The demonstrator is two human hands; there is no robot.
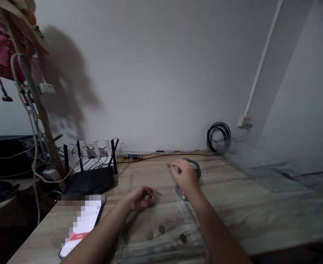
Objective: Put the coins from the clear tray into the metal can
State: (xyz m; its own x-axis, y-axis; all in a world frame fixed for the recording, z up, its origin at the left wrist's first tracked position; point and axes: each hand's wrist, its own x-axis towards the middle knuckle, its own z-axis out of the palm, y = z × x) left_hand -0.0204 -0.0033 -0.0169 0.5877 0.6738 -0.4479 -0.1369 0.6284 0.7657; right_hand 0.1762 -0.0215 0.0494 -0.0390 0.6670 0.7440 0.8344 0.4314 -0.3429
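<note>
My left hand (141, 198) is palm up over the table, its fingers curled around several small coins (148, 195). Slightly higher and to the right, my right hand (184, 175) is raised with thumb and fingers pinched together. Blur hides what sits between those fingertips. Below both hands lies a clear plastic container (139, 253), seen through its transparent walls. Several coins are in it, among them a gold-coloured coin (149, 235) and a dark coin (161, 229). Behind my right hand is a grey round object (196, 168), partly covered, that looks like a wristwatch.
A phone (80, 227) with a lit screen lies beside my left forearm. A black router (91, 180) and white antennas stand at the back left among cables. A coiled black cable (219, 137) rests against the wall. A clear plastic sheet or case (276, 178) is at the right.
</note>
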